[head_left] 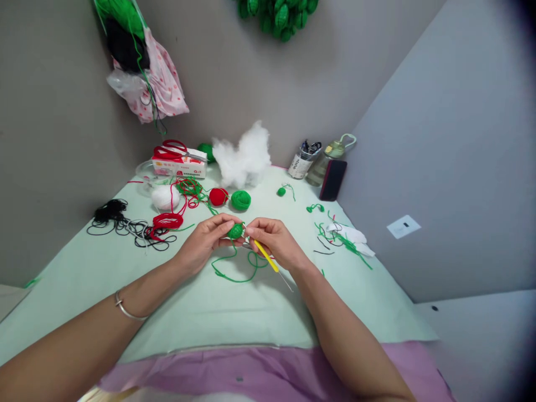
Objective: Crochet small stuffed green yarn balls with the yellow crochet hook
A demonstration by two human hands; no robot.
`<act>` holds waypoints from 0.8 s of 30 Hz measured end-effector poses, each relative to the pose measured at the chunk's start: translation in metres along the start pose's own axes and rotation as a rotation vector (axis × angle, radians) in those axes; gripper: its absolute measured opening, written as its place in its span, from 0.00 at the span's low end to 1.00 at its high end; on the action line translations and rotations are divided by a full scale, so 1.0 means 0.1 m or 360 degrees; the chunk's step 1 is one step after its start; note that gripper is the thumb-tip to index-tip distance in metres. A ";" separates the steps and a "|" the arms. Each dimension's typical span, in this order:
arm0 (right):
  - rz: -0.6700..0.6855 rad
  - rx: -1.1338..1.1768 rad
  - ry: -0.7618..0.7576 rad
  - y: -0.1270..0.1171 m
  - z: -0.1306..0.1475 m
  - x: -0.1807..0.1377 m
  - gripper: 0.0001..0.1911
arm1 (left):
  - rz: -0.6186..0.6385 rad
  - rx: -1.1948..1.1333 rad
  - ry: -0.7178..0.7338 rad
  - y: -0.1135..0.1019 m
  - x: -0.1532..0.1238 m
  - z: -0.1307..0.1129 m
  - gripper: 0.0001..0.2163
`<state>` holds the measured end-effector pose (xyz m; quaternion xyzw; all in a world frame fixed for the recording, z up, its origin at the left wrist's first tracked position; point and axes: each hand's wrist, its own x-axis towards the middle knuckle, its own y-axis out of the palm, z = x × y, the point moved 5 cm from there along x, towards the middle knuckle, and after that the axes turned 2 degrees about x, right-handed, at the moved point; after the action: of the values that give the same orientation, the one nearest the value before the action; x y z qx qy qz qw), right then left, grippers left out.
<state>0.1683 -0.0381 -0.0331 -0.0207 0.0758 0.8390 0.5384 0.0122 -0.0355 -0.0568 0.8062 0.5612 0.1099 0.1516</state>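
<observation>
A small green crochet piece (235, 230), rounded and knobbly, sits above the middle of the pale green table (251, 307). The left hand (205, 240) pinches it between closed fingertips. The right hand (274, 240) grips a yellow-handled crochet hook (266, 255), fingers closed around it. Loose green yarn (234, 273) loops just below. Fluffy white stuffing (245, 156) lies far behind.

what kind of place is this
Probably a crochet craft corner: a green yarn ball and white stuffing on the table, a crochet hook in the right hand, a green crocheted piece in the left hand.
</observation>
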 end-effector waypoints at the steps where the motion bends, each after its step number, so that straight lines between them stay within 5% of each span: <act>1: -0.0005 0.0009 0.0003 0.00 0.00 0.00 0.18 | 0.0003 0.0006 0.0001 0.00 0.00 0.00 0.10; 18: 0.0025 0.0006 0.0004 0.07 0.02 -0.04 0.18 | 0.0179 0.0016 -0.0110 0.12 -0.06 -0.02 0.10; 24: -0.0007 -0.0179 -0.0489 0.00 0.14 -0.04 0.15 | -0.0015 -0.0237 -0.0097 0.07 -0.04 -0.04 0.07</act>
<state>0.1705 -0.0398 -0.0184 0.0775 -0.0546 0.8341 0.5434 0.0152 -0.0412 -0.0510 0.7931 0.5504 0.1259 0.2287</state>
